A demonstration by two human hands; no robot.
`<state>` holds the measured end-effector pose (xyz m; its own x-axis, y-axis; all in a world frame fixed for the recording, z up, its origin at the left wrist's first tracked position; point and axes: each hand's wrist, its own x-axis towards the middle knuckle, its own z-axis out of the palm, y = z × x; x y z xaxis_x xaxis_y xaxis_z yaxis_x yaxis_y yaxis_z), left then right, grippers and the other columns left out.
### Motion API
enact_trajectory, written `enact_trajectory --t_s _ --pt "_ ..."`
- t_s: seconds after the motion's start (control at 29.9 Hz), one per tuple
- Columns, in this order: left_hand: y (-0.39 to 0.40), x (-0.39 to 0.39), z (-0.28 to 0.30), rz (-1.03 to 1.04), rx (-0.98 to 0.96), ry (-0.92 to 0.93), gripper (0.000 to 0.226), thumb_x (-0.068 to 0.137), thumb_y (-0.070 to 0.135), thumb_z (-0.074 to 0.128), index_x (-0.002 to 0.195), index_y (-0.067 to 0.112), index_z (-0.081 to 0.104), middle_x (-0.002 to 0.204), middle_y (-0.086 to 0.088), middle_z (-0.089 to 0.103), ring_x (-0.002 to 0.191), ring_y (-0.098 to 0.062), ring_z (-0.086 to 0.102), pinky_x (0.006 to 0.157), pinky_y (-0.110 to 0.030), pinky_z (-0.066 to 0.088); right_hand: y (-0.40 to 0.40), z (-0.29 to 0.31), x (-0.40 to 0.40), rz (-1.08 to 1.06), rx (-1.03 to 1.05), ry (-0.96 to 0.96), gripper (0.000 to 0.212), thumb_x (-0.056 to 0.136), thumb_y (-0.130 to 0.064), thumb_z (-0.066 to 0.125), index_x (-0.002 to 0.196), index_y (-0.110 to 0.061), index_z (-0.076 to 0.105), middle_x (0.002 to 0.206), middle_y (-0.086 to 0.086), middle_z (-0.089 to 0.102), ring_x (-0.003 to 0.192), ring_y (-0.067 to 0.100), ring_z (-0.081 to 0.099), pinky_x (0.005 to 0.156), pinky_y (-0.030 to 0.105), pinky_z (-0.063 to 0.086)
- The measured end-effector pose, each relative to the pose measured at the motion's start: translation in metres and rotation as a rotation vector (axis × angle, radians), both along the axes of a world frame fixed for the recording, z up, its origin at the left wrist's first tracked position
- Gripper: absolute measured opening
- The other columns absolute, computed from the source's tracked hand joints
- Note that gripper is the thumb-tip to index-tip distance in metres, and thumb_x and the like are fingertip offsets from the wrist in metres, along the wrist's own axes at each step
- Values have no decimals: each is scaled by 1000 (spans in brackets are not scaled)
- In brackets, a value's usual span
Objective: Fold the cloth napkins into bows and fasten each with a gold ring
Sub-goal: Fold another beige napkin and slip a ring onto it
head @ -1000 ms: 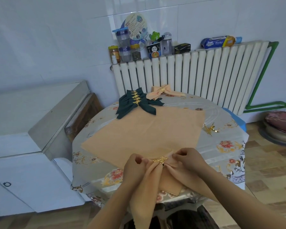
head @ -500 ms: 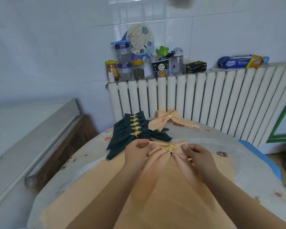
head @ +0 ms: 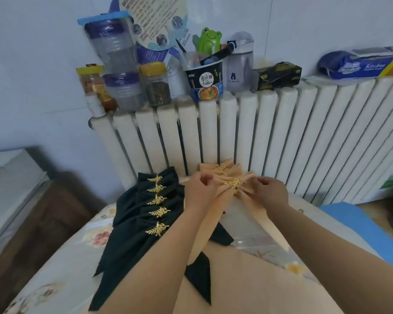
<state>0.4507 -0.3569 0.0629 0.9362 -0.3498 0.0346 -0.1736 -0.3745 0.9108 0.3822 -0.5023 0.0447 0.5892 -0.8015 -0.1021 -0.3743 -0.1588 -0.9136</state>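
1. far left on the surface (head: 61, 266) lies the stack of dark green bows (head: 145, 214), five gold leaf rings (head: 157, 229) in a column down its middle. i judge this stack the nearest hazard: my left forearm crosses right over its lower tails, so any sideways drag could pull a bow askew or twist a ring off centre.

2. my left hand (head: 201, 192) has its grip curled onto the left wing of the peach bow (head: 227, 189), pinching the cloth. if i let go unevenly, that wing will likely relax and flatten.

3. the gold ring (head: 234, 182) of this bow sits between my two hands, around the gathered middle. it looks a little tilted, though i cannot tell how firmly it is seated; a loose ring could slide along the tails as i set the bow down.

4. my right hand (head: 269, 192) pinches the right wing, fingers curled onto the cloth.

5. just behind, against the radiator (head: 281, 137), rests a finished peach bow (head: 222, 168). the one i hold overlaps it in view, so placing it carelessly may shove that one or tangle the leaf rings.

6. the long peach tails trail under my forearms; pulling back fast could tug them and undo the pleats.
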Motion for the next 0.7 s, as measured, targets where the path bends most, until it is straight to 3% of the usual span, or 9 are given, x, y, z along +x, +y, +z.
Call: enact_trajectory --t_s 0.17,0.37,0.5,0.7 --pt "-22 28 -38 -29 42 60 27 90 20 59 113 25 47 115 9 47 106 -9 47 87 -21 39 -16 -21 36 82 -35 66 32 98 -16 43 124 -8 59 120 9 63 106 24 57 90 31 43" --pt "-30 35 -84 -25 268 -95 43 90 9 54 131 17 42 139 1 37 126 -14 37 100 -21 31 -17 -60 48 230 -296 157 26 92 -20 49 106 -4 64 93 11 67 86 27 58 82 37 45" --pt "-37 39 -90 -27 364 -153 47 90 17 58 132 18 38 141 1 34 129 -16 33 105 -27 28 -19 -67 48 314 -383 290 45 92 -25 50 131 -2 49 125 18 56 118 36 45 102 40 32" --pt "-31 25 -80 -21 389 -258 47 92 14 51 136 15 35 144 -4 30 133 -21 29 112 -33 26 -8 -56 32 316 -509 351 70 93 -39 49 145 -1 23 146 17 35 133 33 31 110 38 19"
